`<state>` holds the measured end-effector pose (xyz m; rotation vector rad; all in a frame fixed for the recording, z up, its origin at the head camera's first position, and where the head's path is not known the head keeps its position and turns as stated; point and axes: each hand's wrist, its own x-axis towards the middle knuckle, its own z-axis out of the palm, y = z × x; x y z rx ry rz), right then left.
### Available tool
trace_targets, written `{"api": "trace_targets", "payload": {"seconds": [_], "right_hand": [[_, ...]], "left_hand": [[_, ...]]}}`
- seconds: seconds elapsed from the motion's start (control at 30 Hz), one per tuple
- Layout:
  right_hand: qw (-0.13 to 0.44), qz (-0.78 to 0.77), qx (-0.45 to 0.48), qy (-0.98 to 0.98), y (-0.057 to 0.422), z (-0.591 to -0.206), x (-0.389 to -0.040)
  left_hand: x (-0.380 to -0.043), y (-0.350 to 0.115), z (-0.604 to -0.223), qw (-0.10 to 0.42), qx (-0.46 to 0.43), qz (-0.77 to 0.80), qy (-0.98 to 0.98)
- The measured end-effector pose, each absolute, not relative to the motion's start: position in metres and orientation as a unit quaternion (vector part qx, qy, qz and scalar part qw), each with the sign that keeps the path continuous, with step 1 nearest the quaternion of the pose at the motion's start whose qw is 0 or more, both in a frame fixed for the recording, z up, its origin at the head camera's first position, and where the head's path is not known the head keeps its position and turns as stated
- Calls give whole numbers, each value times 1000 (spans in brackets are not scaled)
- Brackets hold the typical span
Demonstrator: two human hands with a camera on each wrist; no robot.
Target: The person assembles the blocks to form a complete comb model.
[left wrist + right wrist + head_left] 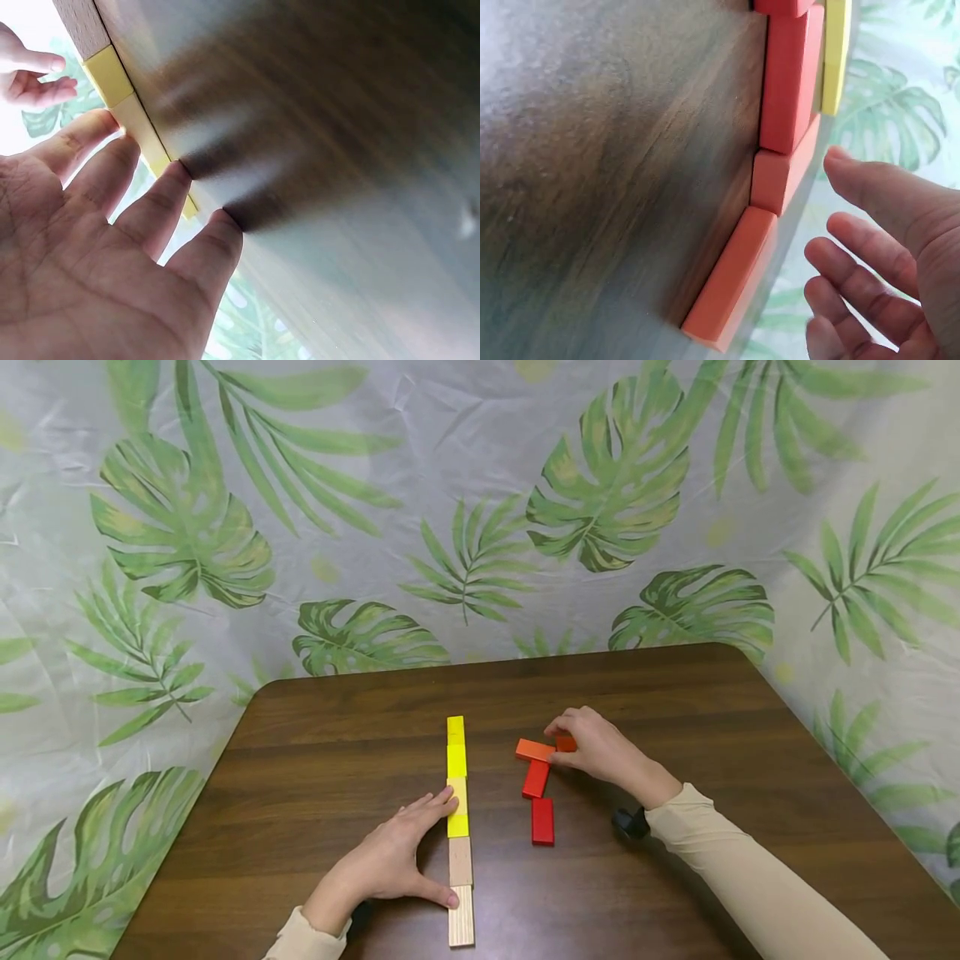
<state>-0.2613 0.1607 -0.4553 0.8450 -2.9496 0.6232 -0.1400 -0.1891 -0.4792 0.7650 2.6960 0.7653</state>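
Observation:
A straight line of flat blocks runs away from me, with yellow blocks (pixel 457 760) at the far end and bare wood blocks (pixel 462 927) at the near end. My left hand (pixel 390 856) rests along its left side, fingertips on a yellow block and thumb on the nearest wood block. In the left wrist view the fingers (pixel 157 206) are spread and fairly straight. My right hand (pixel 603 747) hovers by two orange blocks (pixel 532 749), thumb and fingers apart. The right wrist view shows a gap between that hand (pixel 877 255) and the orange block (pixel 731 277).
Two red blocks (pixel 543 822) lie nearer me than the orange ones, right of the line. All sit on a dark wood table (pixel 322 760). A leaf-patterned cloth (pixel 480 468) hangs behind the table's far edge.

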Motion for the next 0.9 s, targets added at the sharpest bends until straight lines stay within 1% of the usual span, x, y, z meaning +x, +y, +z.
{"api": "trace_targets", "payload": {"seconds": [0.47,0.6,0.77,0.9], "right_hand": [[-3,185,291,-939,158,-460,-274],[-1,182,294,-938,157,-462,-274],[-15,176,296,-939,153,-464,-273],[-12,174,288,-942,152,-466,-273]], "left_hand": [[-143,-187,-478,119,264,255,923],[-143,-186,-478,121,261,254,923],[-141,-189,-479,129,255,254,924],[-141,-189,-480,124,258,257,923]]}}
